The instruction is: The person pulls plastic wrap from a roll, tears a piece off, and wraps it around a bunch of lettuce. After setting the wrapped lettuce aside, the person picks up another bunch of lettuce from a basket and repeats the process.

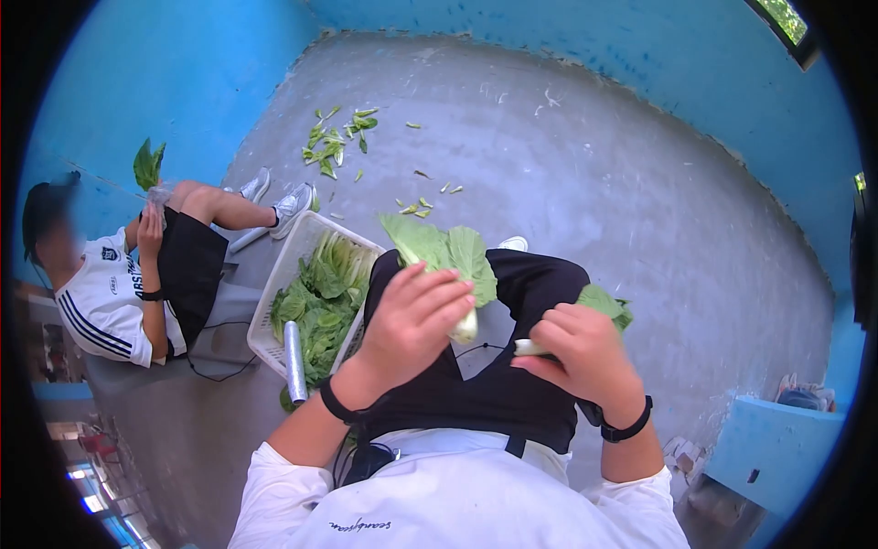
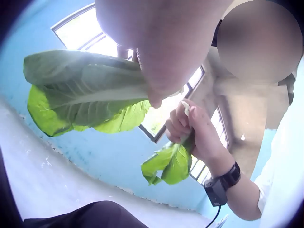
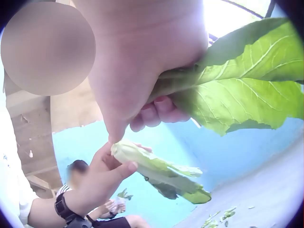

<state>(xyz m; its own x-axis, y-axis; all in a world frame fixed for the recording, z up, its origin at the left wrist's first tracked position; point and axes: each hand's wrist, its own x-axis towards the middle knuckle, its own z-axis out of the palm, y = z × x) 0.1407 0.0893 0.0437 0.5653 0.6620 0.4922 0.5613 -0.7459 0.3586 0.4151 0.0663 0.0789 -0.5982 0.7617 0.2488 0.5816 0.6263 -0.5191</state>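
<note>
My left hand point(image 1: 412, 320) holds a small head of leafy greens point(image 1: 457, 252) over my lap, its pale stem end pointing back toward me. In the right wrist view, the thumb and fingers grip this head point(image 3: 159, 166) near its white base. My right hand point(image 1: 585, 352) is curled round the stalk of a separate green leaf point(image 1: 604, 306), also seen as a broad leaf point(image 3: 251, 85) in the right wrist view. The right thumb tip overlaps the white base of the left hand's head there. Part of the leaf's stalk is hidden inside the right fist.
Left of my legs stands a white plastic basket point(image 1: 265, 329) of leafy greens, with a silvery roll point(image 1: 294, 361) at its near edge. Trimmed leaves point(image 1: 334, 142) lie scattered on the grey floor point(image 1: 549, 119). Another person point(image 1: 119, 274) sits at left holding greens. A blue cabinet point(image 1: 768, 453) stands at right.
</note>
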